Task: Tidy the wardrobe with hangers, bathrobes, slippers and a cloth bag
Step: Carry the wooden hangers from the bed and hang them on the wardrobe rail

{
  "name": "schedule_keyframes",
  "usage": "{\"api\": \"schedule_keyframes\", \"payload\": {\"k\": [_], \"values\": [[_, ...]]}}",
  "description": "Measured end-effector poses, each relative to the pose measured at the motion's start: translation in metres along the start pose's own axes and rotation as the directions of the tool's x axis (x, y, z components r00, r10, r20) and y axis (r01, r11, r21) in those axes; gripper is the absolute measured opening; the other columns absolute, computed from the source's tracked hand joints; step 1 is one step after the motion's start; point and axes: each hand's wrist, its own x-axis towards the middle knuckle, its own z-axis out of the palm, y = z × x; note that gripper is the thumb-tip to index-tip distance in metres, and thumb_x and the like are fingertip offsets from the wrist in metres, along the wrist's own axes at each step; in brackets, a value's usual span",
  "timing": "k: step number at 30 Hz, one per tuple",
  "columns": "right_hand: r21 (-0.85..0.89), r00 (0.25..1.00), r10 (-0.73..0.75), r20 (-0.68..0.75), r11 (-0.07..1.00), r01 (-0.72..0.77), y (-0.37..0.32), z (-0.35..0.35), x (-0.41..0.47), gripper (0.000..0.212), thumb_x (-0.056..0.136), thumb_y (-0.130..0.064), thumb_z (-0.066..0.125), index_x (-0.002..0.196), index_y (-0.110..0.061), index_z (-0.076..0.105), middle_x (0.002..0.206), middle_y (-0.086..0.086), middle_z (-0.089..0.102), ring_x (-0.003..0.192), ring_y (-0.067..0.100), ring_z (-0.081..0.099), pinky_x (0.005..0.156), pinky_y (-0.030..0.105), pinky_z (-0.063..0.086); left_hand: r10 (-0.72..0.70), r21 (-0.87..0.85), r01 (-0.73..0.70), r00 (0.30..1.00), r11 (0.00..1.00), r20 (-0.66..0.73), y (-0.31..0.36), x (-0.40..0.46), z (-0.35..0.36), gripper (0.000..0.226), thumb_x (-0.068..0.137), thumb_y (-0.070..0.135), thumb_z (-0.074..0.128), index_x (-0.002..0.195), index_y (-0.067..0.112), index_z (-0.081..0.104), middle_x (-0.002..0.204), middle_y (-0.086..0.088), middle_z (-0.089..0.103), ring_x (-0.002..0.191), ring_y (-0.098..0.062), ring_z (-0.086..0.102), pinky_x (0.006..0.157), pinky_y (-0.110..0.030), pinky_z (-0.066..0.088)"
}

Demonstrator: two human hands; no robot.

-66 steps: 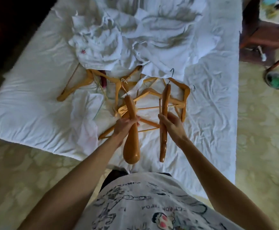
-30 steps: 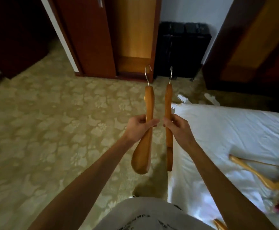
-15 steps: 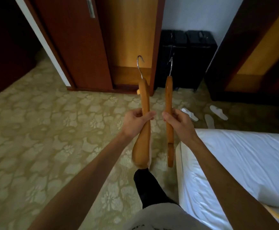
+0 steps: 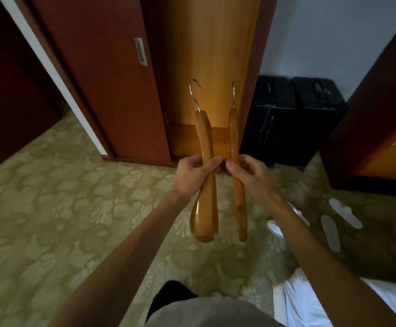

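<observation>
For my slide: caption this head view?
Each hand holds a wooden hanger before the open wardrobe.

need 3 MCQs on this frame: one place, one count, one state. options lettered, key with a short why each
1. Where do the white slippers lie?
A. on the carpet right of the hands
B. inside the wardrobe
C. on the bed

2. How many wooden hangers are held?
A. one
B. two
C. four

3. How does the sliding wardrobe door stand?
A. fully closed
B. slid aside, interior exposed
C. off its track

Key: A, slippers lie on patterned carpet; B, left hand grips the left hanger, right hand the right hanger; B, the lit wardrobe interior shows beside the door.
</observation>
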Motion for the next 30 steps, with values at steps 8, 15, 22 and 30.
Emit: {"api": "schedule_keyframes", "payload": {"k": [8, 15, 22, 30], "values": [[-0.020, 1.000, -0.012, 0.029, 1.000, 0.012, -0.007, 0.041, 0.186, 0.025, 0.095, -0.035, 0.064, 0.114, -0.019, 0.069, 0.104, -0.003, 0.074, 0.096, 0.009, 0.071, 0.081, 0.022, 0.056, -0.004, 0.003, 0.004, 0.999, 1.000, -0.044, 0.019, 0.186, -0.061, 0.033, 0.085, 0.036, 0.080, 0.088, 0.003, 0.076, 0.079, -0.012, 0.075, 0.069, -0.020, 0.069, 0.067, -0.037, 0.057], [0.012, 0.998, 0.010, -0.055, 1.000, -0.010, -0.024, 0.058, 0.364, 0.033, 0.091, -0.043, 0.066, 0.116, -0.021, 0.069, 0.112, -0.004, 0.073, 0.104, 0.013, 0.069, 0.090, 0.033, 0.056, 0.028, 0.029, -0.029, 0.999, 0.999, 0.030, 0.064, 0.377, -0.104, 0.027, 0.086, 0.033, 0.079, 0.076, 0.009, 0.074, 0.071, -0.005, 0.074, 0.067, -0.019, 0.071, 0.068, -0.036, 0.060], [-0.090, 0.988, -0.062, -0.144, 0.995, 0.049, -0.075, 0.039, 0.521, 0.027, 0.095, -0.042, 0.062, 0.091, -0.016, 0.068, 0.098, 0.005, 0.073, 0.096, 0.019, 0.070, 0.089, 0.037, 0.055, 0.108, 0.100, -0.122, 0.985, 0.988, 0.132, 0.141, 0.541, -0.115, 0.034, 0.088, 0.037, 0.077, 0.085, 0.004, 0.077, 0.057, 0.008, 0.067, 0.052, -0.006, 0.062, 0.053, -0.022, 0.049], [-0.153, 0.949, -0.241, -0.201, 0.965, 0.213, -0.146, -0.018, 0.685, 0.041, 0.095, -0.044, 0.060, 0.094, -0.003, 0.070, 0.084, -0.001, 0.068, 0.081, 0.010, 0.064, 0.091, 0.037, 0.048, 0.207, 0.074, -0.223, 0.961, 0.972, 0.183, 0.256, 0.703, -0.084, 0.029, 0.081, 0.045, 0.080, 0.078, 0.016, 0.078, 0.083, 0.000, 0.078, 0.083, -0.019, 0.076, 0.084, -0.040, 0.062]]}}
